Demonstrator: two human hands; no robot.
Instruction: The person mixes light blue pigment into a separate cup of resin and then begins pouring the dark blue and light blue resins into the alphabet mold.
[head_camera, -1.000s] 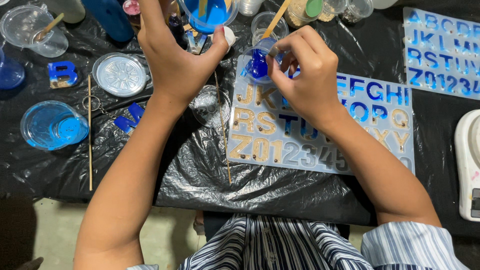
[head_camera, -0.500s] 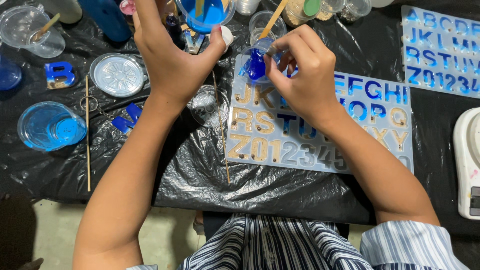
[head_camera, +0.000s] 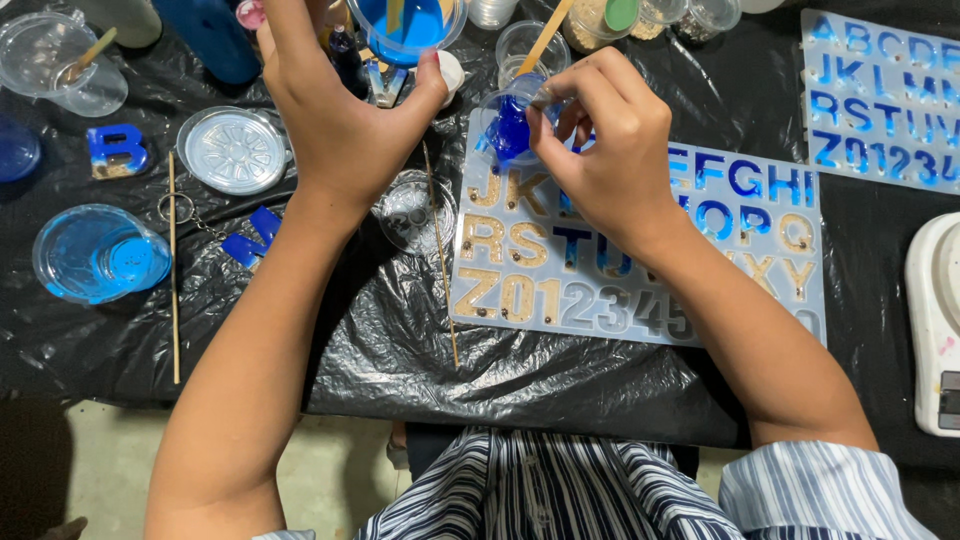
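Note:
My right hand (head_camera: 610, 150) grips a small clear cup of blue liquid (head_camera: 510, 125), tilted over the upper left corner of a pale silicone alphabet mould (head_camera: 640, 300). Some letter cavities in the mould are blue, others hold gold flecks. My left hand (head_camera: 340, 115) reaches to the top edge, thumb spread under a larger clear cup of blue liquid (head_camera: 405, 25) and beside a white cap (head_camera: 450, 70). Its fingers are cut off by the frame, so its grip is hidden.
A second alphabet mould (head_camera: 880, 90) lies at top right and a white scale (head_camera: 935, 320) at the right edge. On the black plastic sheet (head_camera: 480, 380) are wooden sticks (head_camera: 173, 270), a blue-smeared cup (head_camera: 95, 255), a round lid (head_camera: 232, 150), a cast blue letter (head_camera: 115, 150) and several small jars.
Both hands stay almost where they were. The small blue cup remains tilted over the mould's upper left corner.

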